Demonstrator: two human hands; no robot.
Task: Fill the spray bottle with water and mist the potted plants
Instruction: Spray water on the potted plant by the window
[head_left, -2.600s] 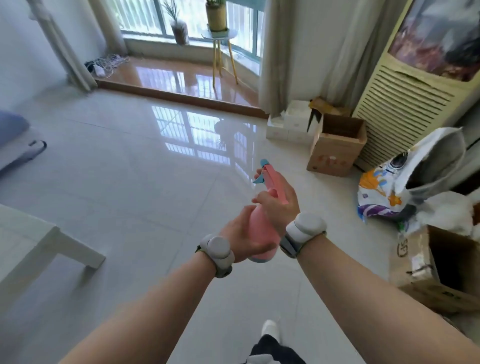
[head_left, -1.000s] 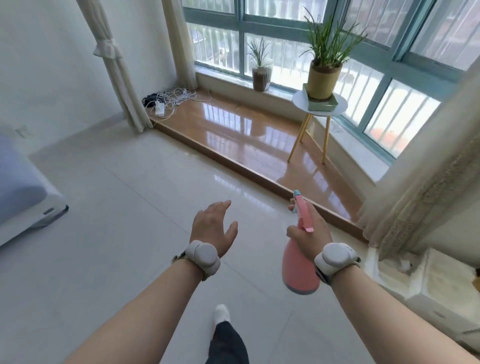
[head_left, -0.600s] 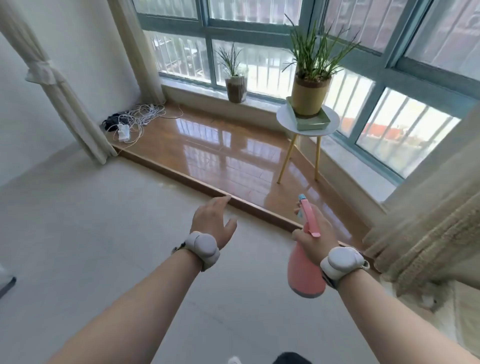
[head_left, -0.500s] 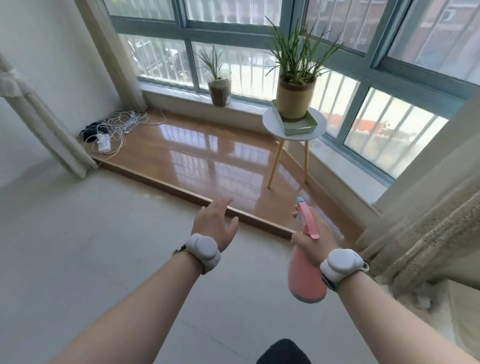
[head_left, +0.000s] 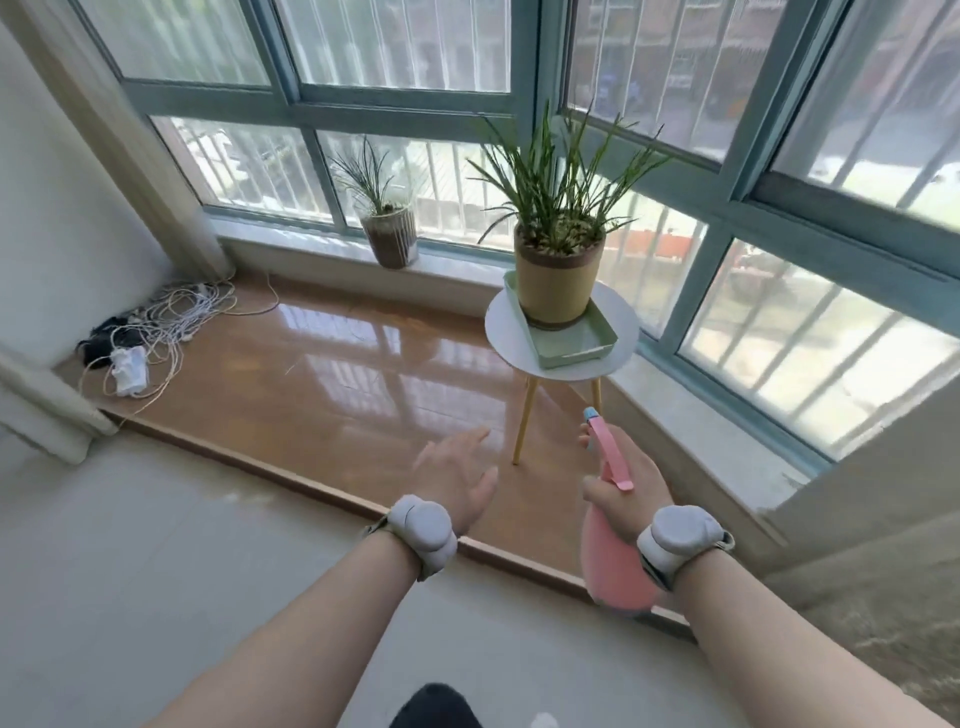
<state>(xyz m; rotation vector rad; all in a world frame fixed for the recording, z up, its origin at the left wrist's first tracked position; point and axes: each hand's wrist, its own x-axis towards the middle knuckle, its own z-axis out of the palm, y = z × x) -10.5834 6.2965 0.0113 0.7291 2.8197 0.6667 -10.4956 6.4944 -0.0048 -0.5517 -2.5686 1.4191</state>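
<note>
My right hand (head_left: 626, 486) grips the neck of a pink spray bottle (head_left: 615, 566) with a blue nozzle tip pointing up and away. My left hand (head_left: 460, 478) hovers beside it with fingers spread, holding nothing. Ahead, a large grassy plant in a yellow pot (head_left: 558, 278) stands in a green tray (head_left: 576, 345) on a small round white table (head_left: 618, 358). A smaller plant in a brown pot (head_left: 389, 239) sits on the window sill further left.
A raised glossy wooden platform (head_left: 311, 374) runs below the windows, its edge just in front of my hands. A tangle of white cables and a power strip (head_left: 140, 338) lies at its left end. Curtains hang at the left (head_left: 41, 384) and right (head_left: 883, 561).
I have walked from the room's cluttered side toward the window. My left hand let go of the bottle and opened. The plants now appear closer and larger.
</note>
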